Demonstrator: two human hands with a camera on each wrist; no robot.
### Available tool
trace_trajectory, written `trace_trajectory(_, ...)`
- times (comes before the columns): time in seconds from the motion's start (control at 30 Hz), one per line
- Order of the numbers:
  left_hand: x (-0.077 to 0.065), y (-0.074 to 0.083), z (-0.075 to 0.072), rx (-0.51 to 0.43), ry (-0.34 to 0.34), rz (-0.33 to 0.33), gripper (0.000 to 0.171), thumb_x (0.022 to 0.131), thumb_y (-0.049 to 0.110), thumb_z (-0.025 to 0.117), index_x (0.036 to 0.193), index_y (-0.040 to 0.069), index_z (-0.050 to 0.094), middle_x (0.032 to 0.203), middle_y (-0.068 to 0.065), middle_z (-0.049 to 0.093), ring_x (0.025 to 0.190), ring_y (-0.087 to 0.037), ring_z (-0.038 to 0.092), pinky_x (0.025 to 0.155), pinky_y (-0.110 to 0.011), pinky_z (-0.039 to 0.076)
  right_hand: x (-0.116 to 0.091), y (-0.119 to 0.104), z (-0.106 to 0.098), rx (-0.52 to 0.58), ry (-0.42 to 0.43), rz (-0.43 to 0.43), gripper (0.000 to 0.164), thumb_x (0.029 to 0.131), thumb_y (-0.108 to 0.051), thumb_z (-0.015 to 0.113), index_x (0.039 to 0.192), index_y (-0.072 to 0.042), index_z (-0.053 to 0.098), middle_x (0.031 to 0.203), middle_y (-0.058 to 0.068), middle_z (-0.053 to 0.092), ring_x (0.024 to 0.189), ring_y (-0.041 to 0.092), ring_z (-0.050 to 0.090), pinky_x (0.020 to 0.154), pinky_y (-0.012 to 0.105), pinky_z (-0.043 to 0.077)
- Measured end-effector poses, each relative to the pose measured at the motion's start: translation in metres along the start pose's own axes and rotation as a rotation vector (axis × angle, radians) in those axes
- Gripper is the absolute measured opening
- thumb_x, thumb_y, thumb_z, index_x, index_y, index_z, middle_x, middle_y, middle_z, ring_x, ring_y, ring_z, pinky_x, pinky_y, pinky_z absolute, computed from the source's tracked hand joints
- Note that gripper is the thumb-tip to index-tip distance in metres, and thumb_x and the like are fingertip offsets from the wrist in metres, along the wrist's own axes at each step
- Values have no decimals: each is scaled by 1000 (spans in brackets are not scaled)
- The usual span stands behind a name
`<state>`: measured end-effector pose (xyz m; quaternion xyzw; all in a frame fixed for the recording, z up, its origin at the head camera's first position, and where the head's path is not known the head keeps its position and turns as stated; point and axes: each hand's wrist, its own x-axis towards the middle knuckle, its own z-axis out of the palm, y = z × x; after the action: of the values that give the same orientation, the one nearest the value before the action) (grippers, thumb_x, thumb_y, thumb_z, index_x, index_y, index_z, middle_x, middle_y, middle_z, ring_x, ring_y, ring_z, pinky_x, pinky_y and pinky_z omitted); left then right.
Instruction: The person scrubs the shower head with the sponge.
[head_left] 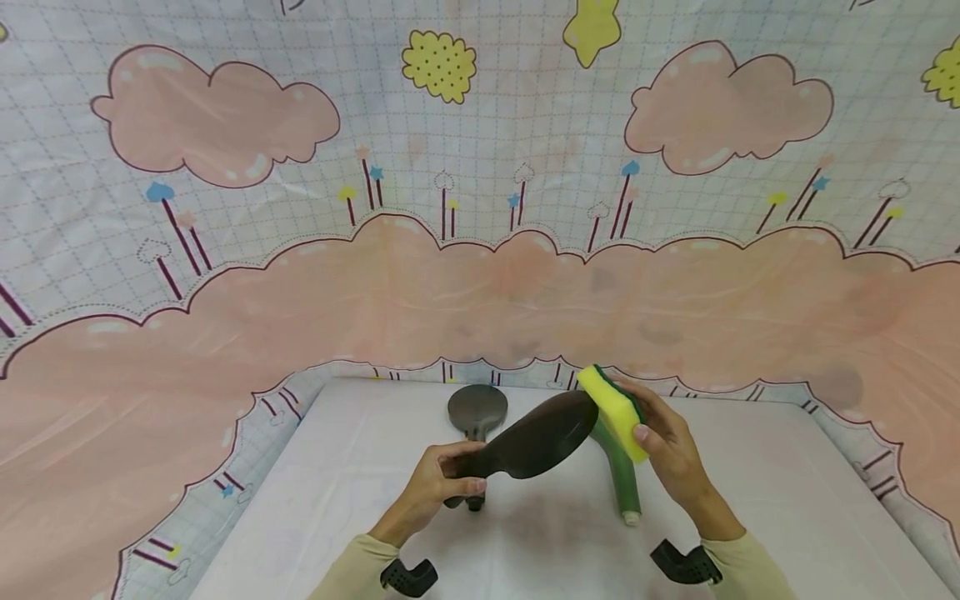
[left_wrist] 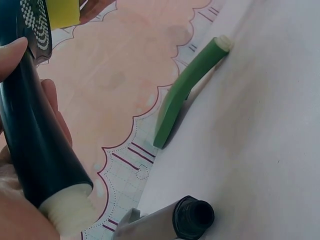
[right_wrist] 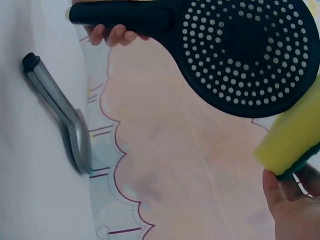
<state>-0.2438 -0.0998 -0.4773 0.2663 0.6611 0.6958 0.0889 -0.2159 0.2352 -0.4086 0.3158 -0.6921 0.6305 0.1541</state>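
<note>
My left hand (head_left: pixel 438 487) grips the handle of a black shower head (head_left: pixel 543 437), holding it tilted above the table. In the right wrist view its round spray face (right_wrist: pixel 250 55) shows many pale nozzles. A pale threaded end (left_wrist: pixel 70 210) sticks out of the handle in the left wrist view. With thumb and fingers, my right hand (head_left: pixel 671 442) holds a yellow sponge (head_left: pixel 615 412) that has a green scouring side. The sponge's yellow side is right at the rim of the black shower head's round end.
A grey shower head (head_left: pixel 477 408) lies on the white table (head_left: pixel 300 517), behind my left hand. A green shower head (head_left: pixel 622 479) lies to the right, partly hidden by the sponge. Patterned cloth (head_left: pixel 480 308) hangs behind the table.
</note>
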Motion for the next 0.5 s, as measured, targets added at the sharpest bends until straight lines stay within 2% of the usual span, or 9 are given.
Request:
trace_trajectory(0.13, 0, -1, 2, -27, -3, 16, 51, 84, 7, 74, 127, -14, 55, 101, 7, 72, 93, -10, 69, 79, -23, 55, 1, 2, 5, 28, 32, -43, 51, 91, 1, 44, 143, -1, 42, 149, -4, 44, 126, 6, 49, 99, 15, 45)
trace_trajectory(0.23, 1, 0, 4, -44, 4, 17, 50, 86, 7, 72, 128, -14, 53, 99, 7, 73, 95, -10, 69, 81, -23, 54, 3, 1, 10, 46, 61, -97, 55, 87, 10, 49, 141, 5, 41, 154, 4, 37, 137, 10, 43, 108, 16, 39)
trace_trajectory(0.33, 2, 0, 6, -51, 12, 16, 49, 87, 7, 71, 128, -13, 53, 97, 7, 74, 96, -9, 68, 82, -23, 53, 5, -1, 15, 49, 96, -147, 59, 81, 16, 52, 139, 7, 42, 154, 12, 34, 137, 13, 42, 110, 17, 37)
trace_trajectory(0.5, 3, -2, 8, -65, 10, 19, 48, 88, 5, 69, 129, -13, 53, 99, 6, 74, 98, -9, 68, 83, -23, 52, 6, -6, 21, -70, 141, -240, 61, 75, 16, 60, 134, 13, 45, 153, 23, 32, 138, 17, 41, 111, 16, 35)
